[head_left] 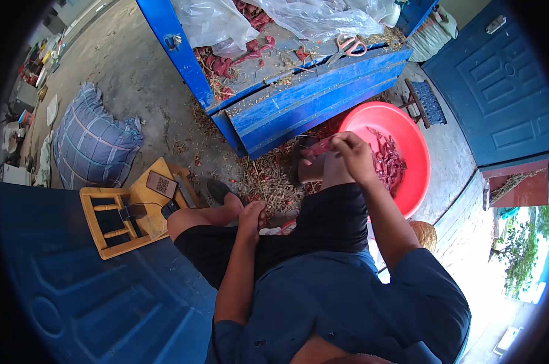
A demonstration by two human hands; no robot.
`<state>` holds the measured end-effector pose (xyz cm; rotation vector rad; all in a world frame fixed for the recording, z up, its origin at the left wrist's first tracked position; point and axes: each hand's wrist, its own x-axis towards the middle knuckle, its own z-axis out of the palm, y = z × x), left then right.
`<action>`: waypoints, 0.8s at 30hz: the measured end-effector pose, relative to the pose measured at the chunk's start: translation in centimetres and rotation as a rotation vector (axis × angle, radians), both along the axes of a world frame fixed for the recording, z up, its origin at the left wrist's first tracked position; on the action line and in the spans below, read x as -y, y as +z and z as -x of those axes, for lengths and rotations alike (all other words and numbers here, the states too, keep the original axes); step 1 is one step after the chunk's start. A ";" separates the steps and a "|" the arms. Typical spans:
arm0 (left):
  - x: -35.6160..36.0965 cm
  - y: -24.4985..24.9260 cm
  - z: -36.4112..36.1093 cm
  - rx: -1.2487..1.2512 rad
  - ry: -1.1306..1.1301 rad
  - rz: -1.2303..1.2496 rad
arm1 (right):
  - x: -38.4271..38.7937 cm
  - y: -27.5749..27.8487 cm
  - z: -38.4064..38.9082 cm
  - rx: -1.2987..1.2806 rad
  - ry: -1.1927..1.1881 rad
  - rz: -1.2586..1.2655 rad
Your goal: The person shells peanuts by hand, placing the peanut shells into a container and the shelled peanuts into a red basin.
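My right hand (354,153) is raised over my knee, next to the rim of a red plastic basin (421,130). Its fingers are pinched on a dried red chili (317,148) that points to the left. Inside the basin lies a heap of dried red chilies (388,161). My left hand (252,219) rests near my other thigh with its fingers curled closed; whatever is in it, if anything, is hidden. Scissors with pink handles (349,45) lie on the edge of a blue cart (323,91), away from both hands.
Plastic bags (323,17) and more chilies lie on the cart. Cut stems (265,185) cover the floor by my feet. To the left stand a wooden chair (104,242) with a phone-like device on it and a plaid cloth bundle (95,142). A small stool (428,102) stands behind the basin.
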<state>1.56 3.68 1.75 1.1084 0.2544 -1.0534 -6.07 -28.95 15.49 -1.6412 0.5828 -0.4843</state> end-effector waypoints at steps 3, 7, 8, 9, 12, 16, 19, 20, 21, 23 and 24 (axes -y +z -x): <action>0.9 -0.1 -0.1 -0.006 -0.016 -0.040 | 7.4 3.5 6.1 0.011 -0.392 0.200; 2.4 0.5 -0.1 0.016 -0.105 -0.096 | 12.3 2.8 10.6 -0.489 -0.452 1.067; 2.8 0.1 -0.2 0.017 -0.101 -0.092 | 13.1 2.3 9.8 -0.484 -0.450 1.072; 3.2 -0.5 -0.1 0.043 -0.110 -0.067 | 12.3 2.9 7.1 -0.410 -0.313 0.892; 3.3 -0.4 0.0 0.050 -0.130 -0.083 | 8.9 4.8 -2.9 -0.246 -0.078 0.484; 1.9 -1.7 -0.8 0.041 -0.072 -0.115 | 7.0 5.9 -18.1 -0.113 0.161 0.592; 0.7 -1.8 -1.4 0.026 0.013 -0.141 | 7.5 6.1 -27.8 -0.075 0.131 0.936; 0.4 -1.3 -1.7 -0.001 0.026 -0.150 | 7.3 6.6 -30.3 -0.168 0.063 0.996; 0.1 -1.1 -1.9 -0.030 0.040 -0.157 | 7.2 6.9 -32.3 -0.263 -0.004 1.056; -0.3 -1.5 -2.1 -0.037 0.061 -0.142 | 7.7 7.2 -34.7 -0.372 0.067 1.055; -0.2 -1.3 -2.2 -0.030 0.066 -0.130 | 7.8 7.4 -35.3 -0.491 0.128 1.055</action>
